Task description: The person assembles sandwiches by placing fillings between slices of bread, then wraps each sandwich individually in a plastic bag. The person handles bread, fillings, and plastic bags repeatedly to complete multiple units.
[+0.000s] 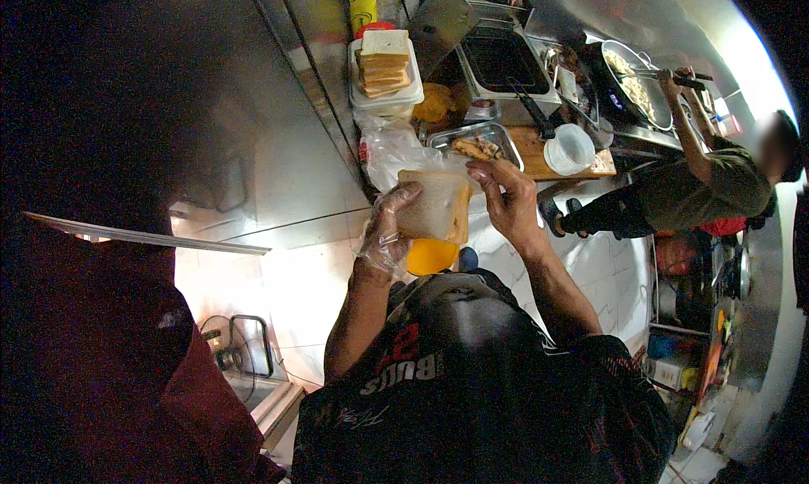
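My left hand (390, 225), in a clear plastic glove, grips white sandwich bread (430, 206) by its left side. The bread is held up on edge, its pale face towards me and brown crust along its right side; how many slices it holds I cannot tell. My right hand (509, 193) is bare. Its bent fingertips are close together at the bread's top right corner; whether they pinch something there is unclear. Just beyond lies a clear plastic bag (395, 146). A metal tray (513, 152) behind the right hand holds browned food pieces (475, 148).
A stack of bread slices (384, 64) stands on a white lidded container (414, 92). Behind the tray is a deep fryer (505, 60). A white tub (569, 150) sits on a wooden board (531, 144). At right, a person (701, 181) works over a wok (663, 114). Below the bread shows a yellow-orange round object (432, 257).
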